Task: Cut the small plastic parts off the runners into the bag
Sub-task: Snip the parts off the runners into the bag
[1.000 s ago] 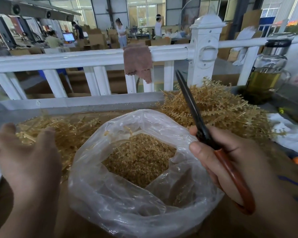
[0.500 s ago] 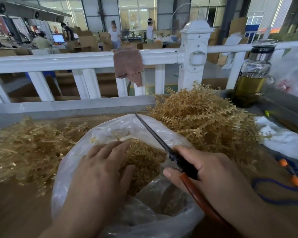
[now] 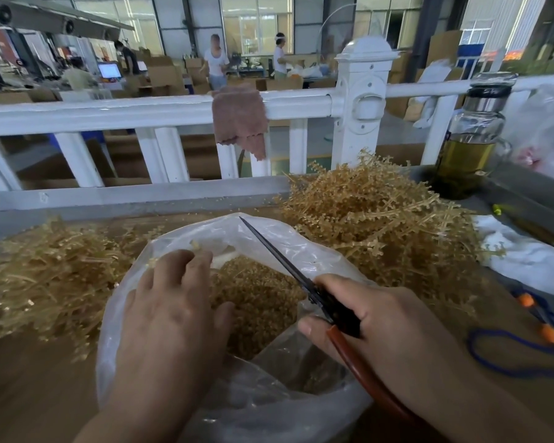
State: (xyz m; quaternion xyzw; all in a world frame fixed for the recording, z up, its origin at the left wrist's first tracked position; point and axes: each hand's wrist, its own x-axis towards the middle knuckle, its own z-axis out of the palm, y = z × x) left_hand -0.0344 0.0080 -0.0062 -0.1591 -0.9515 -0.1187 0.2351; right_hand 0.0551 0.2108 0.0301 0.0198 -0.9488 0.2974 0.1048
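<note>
The left hand (image 3: pixel 173 311) is laid palm-down over the left rim of the bag (image 3: pixel 269 410), with the forearm brought in from the lower edge. Its grip is open: the fingers are stretched forward and slightly spread, the thumb is angled out to the right, and nothing is held. The fingertips are reached past the plastic toward the cut parts (image 3: pixel 259 302), which are heaped inside the bag. Whether the parts are actually touched cannot be told. The right hand (image 3: pixel 381 324) is set at the right rim of the bag, knuckles up. Its grip is closed round the scissors (image 3: pixel 285 266): the fingers are curled over the dark pivot end and the red-brown handle is passed under the palm. The blades are held together and pointed up and left across the bag's mouth, above the parts. The bag is stood on the tabletop (image 3: pixel 29 394), its mouth rolled wide open. Uncut runners (image 3: pixel 381 225) are piled just behind and right of it, and a second heap (image 3: pixel 52 273) is spread to its left. A bottle (image 3: pixel 470 139) of yellowish liquid is stood at the far right, near the white railing (image 3: pixel 109 113).
</note>
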